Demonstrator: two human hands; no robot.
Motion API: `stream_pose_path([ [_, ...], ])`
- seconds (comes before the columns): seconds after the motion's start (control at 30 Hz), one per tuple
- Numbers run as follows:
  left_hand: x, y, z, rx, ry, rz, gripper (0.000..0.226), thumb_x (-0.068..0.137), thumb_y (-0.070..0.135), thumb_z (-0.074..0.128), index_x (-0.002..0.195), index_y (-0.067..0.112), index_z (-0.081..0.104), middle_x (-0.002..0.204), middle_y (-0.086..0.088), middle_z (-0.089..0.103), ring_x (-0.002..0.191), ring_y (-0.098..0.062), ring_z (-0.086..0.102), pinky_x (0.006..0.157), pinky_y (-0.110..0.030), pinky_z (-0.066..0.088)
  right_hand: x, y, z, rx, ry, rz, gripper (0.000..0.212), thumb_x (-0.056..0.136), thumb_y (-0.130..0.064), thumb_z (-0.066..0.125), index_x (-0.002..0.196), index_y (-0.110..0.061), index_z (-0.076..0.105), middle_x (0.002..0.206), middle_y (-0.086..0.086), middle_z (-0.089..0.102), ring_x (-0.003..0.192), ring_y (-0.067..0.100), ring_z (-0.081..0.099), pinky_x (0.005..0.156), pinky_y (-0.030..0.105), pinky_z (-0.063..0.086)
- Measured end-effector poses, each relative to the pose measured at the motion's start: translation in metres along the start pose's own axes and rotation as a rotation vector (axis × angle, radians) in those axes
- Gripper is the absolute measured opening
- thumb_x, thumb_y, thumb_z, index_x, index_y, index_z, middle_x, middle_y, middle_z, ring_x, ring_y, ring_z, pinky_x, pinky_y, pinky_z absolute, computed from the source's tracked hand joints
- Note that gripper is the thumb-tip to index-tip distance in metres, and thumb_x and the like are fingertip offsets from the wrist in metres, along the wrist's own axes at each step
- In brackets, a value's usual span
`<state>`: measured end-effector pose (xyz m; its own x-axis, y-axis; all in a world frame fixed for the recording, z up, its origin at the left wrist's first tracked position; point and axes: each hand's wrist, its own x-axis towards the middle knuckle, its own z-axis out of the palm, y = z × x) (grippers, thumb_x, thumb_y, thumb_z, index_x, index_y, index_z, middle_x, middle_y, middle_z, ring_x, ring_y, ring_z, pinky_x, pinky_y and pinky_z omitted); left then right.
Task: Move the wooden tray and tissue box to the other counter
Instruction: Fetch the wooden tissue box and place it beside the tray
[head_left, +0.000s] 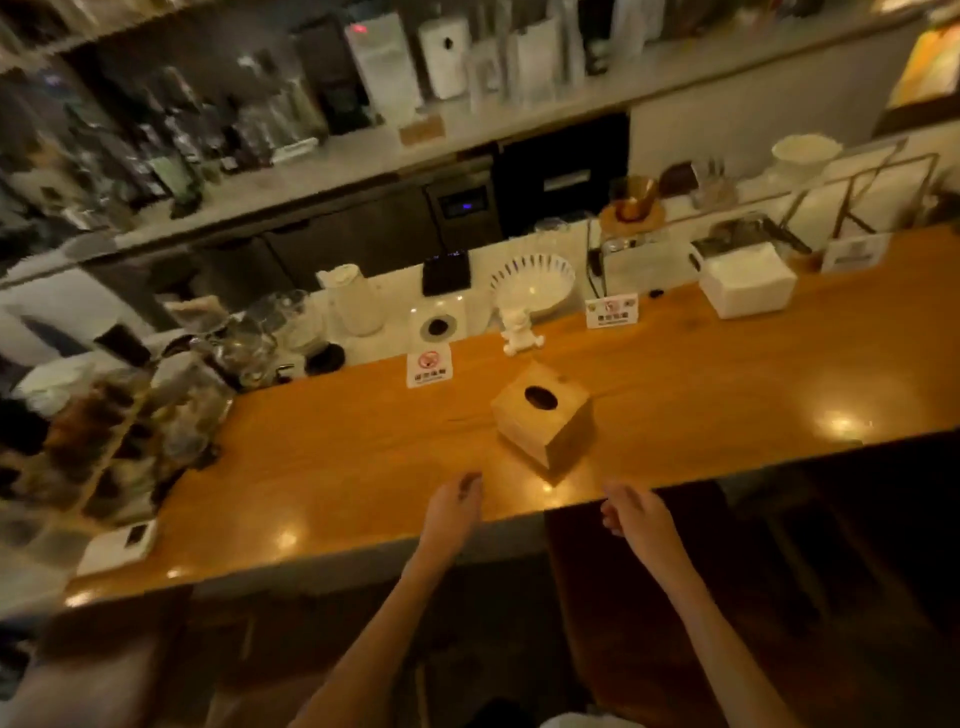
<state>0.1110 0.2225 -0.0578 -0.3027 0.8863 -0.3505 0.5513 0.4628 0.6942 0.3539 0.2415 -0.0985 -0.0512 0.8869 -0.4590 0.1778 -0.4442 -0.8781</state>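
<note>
Both bare forearms reach up from the lower edge toward 12 o'clock; the left hand (451, 512) hangs palm-down, fingers (467, 483) loosely curled, holding nothing; the right hand (638, 519), at its 3 o'clock, is also empty, fingers bent inward toward 9 o'clock.

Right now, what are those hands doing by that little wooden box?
A person is reaching with both bare hands toward a wooden tissue box that sits on the long wooden counter. The left hand and right hand hover at the counter's near edge, one to each side of the box and just short of it, fingers loosely curled. Neither hand touches it yet, and both are empty. No wooden tray is clearly visible.
</note>
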Motion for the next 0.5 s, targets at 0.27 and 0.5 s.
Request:
stream_pose_path([
  [0.27, 0.155, 0.018, -0.011, 0.146, -0.072, 0.133, 0.040, 0.103, 0.038, 0.039, 0.132, 0.015, 0.054, 0.140, -0.012, 0.052, 0.129, -0.031, 0.047, 0.109, -0.045, 0.031, 0.077, -0.015, 0.060, 0.087, 0.214, 0.121, 0.018, 0.100, -0.048, 0.047, 0.105, -0.033, 0.056, 0.096, -0.017, 0.059, 0.088, 0.001, 0.059, 0.074, 0.023, 0.048],
  [0.5, 0.209, 0.015, 0.004, 0.029, -0.533, 0.265, 0.043, 0.100, 0.049, 0.039, 0.141, 0.033, 0.038, 0.150, -0.006, 0.041, 0.133, -0.023, 0.041, 0.105, -0.039, 0.033, 0.104, -0.035, 0.121, 0.097, 0.534, 0.101, 0.045, 0.081, -0.081, 0.048, 0.118, -0.056, 0.048, 0.111, -0.035, 0.053, 0.103, -0.008, 0.054, 0.083, 0.018, 0.045],
])
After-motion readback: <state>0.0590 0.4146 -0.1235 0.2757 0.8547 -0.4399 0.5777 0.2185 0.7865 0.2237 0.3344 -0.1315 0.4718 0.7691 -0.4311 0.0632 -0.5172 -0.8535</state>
